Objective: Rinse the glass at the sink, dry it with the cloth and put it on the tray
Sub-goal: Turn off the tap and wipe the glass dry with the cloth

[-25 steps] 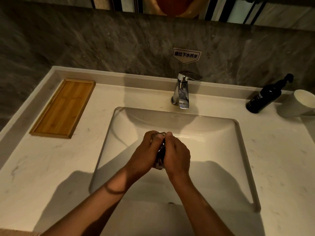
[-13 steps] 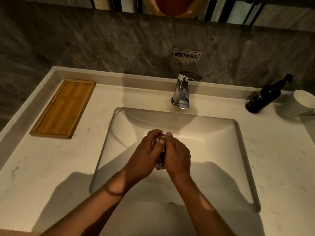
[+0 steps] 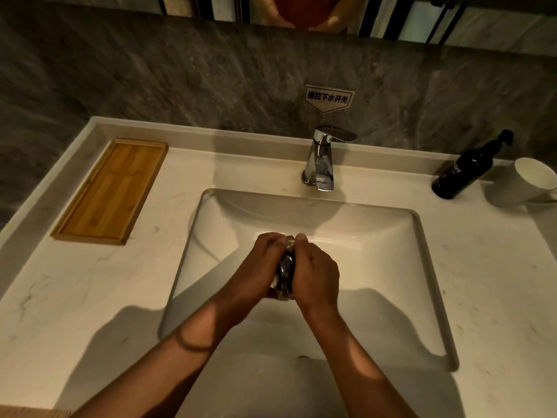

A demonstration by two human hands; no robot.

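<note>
Hands, the left hand (image 3: 259,267) and right hand (image 3: 315,276), remain clasped with fingers closed around the small clear glass (image 3: 284,274) over the white rectangular sink (image 3: 422,267), barely shifted from before, so rinsing continues, the bamboo tray (image 3: 111,188) waiting.

The glass (image 3: 285,271) is mostly hidden between both hands; the white mug (image 3: 526,181) is cut by the right edge

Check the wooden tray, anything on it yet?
Nothing on the wooden tray; its whole surface shows bare. The glass is over the sink, clasped between left hand and right hand, mostly covered.
</note>
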